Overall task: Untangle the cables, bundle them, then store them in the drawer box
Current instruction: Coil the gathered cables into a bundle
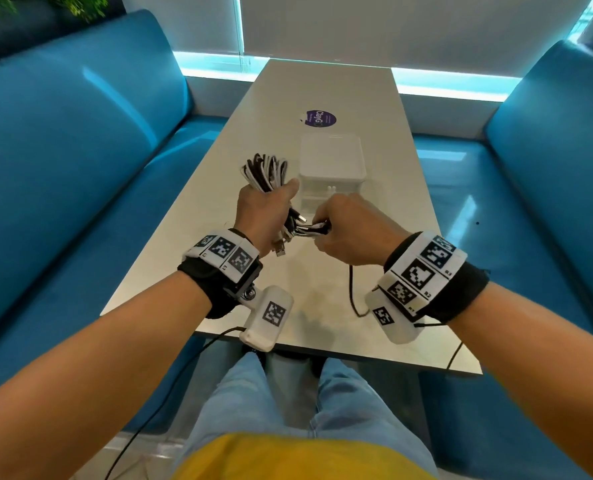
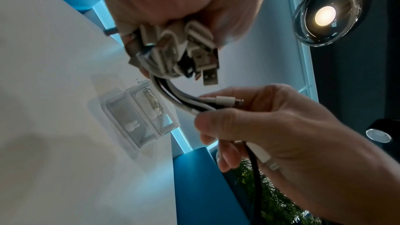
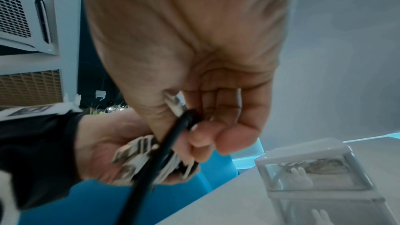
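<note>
My left hand [image 1: 267,209] grips a folded bundle of black and white cables [image 1: 265,171] above the table; the loops stick up past the fist and USB plugs [image 2: 205,74] hang out below it. My right hand [image 1: 343,226] pinches the loose cable ends [image 2: 207,103] that run from the bundle, with a white plug [image 2: 229,100] between thumb and fingers. A thick black cable [image 3: 160,156] crosses in front of this hand. Just beyond both hands stands the white drawer box [image 1: 330,168], its two clear drawers [image 3: 318,174] closed, with cables inside the upper one.
The grey table [image 1: 374,140] carries a purple round sticker [image 1: 320,119] behind the box. Blue sofas [image 1: 63,150] flank the table on both sides. Thin black camera leads [image 1: 352,292] trail from my wrist bands over the table's near edge.
</note>
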`<state>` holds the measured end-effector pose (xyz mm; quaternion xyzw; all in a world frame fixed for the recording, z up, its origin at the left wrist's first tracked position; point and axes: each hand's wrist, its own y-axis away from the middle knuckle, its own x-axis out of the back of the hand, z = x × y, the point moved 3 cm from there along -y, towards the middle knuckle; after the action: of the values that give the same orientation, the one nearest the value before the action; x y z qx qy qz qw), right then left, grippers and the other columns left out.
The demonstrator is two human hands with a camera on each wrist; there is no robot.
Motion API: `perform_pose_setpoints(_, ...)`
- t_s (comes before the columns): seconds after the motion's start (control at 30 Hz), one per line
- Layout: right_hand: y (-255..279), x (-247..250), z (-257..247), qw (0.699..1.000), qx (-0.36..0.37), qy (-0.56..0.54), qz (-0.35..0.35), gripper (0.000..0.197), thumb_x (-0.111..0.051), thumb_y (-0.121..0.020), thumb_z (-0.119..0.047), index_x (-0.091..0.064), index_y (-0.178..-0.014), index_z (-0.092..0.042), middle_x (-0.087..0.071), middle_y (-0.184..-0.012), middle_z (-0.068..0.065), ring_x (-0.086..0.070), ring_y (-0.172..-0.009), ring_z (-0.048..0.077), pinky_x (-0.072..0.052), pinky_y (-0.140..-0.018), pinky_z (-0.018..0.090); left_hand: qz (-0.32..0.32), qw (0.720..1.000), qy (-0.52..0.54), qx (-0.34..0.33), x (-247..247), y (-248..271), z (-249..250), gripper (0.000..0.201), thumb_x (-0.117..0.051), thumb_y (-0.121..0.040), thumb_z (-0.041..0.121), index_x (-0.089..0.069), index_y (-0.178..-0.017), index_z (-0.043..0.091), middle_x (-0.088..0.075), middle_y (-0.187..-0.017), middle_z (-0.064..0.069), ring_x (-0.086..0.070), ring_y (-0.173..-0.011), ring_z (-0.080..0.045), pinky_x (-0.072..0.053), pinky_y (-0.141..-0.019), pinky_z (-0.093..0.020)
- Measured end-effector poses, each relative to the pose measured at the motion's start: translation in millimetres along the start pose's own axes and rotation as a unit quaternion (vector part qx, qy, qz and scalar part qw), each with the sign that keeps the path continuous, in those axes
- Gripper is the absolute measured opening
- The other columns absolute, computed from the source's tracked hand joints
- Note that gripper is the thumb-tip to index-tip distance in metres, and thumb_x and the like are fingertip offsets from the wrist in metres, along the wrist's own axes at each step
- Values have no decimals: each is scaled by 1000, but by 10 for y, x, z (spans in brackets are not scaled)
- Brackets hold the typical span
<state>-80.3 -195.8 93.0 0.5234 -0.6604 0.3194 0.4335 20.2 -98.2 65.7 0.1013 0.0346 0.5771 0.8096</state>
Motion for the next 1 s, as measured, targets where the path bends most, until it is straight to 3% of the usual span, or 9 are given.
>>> perform_pose_setpoints(0.13,-38,148,28,998,5,-62,-5,7,-67,-82,-12,-72,-80,-9,-68,-67,3,-63,-58,13,-52,-57,26,-86,993,-81,-8,5,49,24,28,-69,-85,38,-60,-80,13,-62,-74,-12,-61,-62,-24,-53,-57,-35)
perform_pose_setpoints(0.2,-45,190,47,991,-13,-125,-39,6,-70,-82,-11,-72,-82,-5,-71,-72,10,-70,-63,19,-60,-62,26,-144,982,-124,-18,-4,76,28,29,-66,-87,42,-63,-83,13,-61,-73,-9,-59,-60,-21,-50,-52,-28)
perform_pose_setpoints(0.33,-50,232,44,972,-40,-221,-67,14,-75,-79,-4,-70,-90,4,-72,-79,21,-72,-68,26,-61,-67,31,-217,963,-157,11,-1,63,-12,47,-64,-83,55,-67,-100,11,-70,-84,-14,-67,-72,-27,-54,-64,-34)
perform_pose_setpoints(0.43,-49,274,46,954,-43,-286,-74,16,-75,-79,-4,-68,-92,3,-71,-82,24,-70,-65,26,-61,-66,32,-277,954,-103,54,0,105,-23,73,-61,-68,69,-65,-107,7,-71,-94,-20,-70,-84,-34,-56,-84,-45)
perform_pose_setpoints(0.53,-41,252,55,945,-47,-312,-89,21,-72,-82,-4,-66,-99,7,-71,-84,23,-69,-62,22,-59,-63,28,-334,937,-86,52,-12,171,-25,87,-55,-53,76,-63,-104,5,-71,-82,-13,-70,-74,-24,-59,-76,-38)
perform_pose_setpoints(0.63,-29,193,74,941,-54,-323,-89,19,-71,-83,-4,-67,-98,5,-72,-80,17,-69,-61,21,-59,-63,28,-383,918,-93,44,-13,141,-104,109,-68,-35,83,-60,-109,3,-69,-81,-12,-69,-76,-24,-57,-78,-40)
perform_pose_setpoints(0.7,-14,167,76,934,-60,-341,-89,10,-70,-83,-2,-68,-92,3,-71,-75,14,-68,-61,22,-60,-65,31,-403,909,-97,41,-12,128,-127,97,-83,-37,70,-62,-107,6,-68,-82,-12,-67,-76,-22,-56,-77,-39)
perform_pose_setpoints(0.8,-18,139,72,919,-85,-375,-88,6,-69,-81,3,-69,-86,3,-70,-78,21,-68,-65,27,-61,-70,37,-406,904,-133,24,-4,160,-95,57,-88,-56,27,-66,-102,4,-64,-85,-15,-62,-76,-22,-54,-72,-35)
perform_pose_setpoints(1.0,-56,62,63,937,-128,-300,-125,9,-72,-81,-3,-70,-88,1,-74,-81,17,-73,-70,22,-60,-70,33,-336,914,-225,-26,1,209,-71,24,-84,-63,3,-71,-83,8,-70,-71,-8,-63,-62,-14,-52,-56,-26)
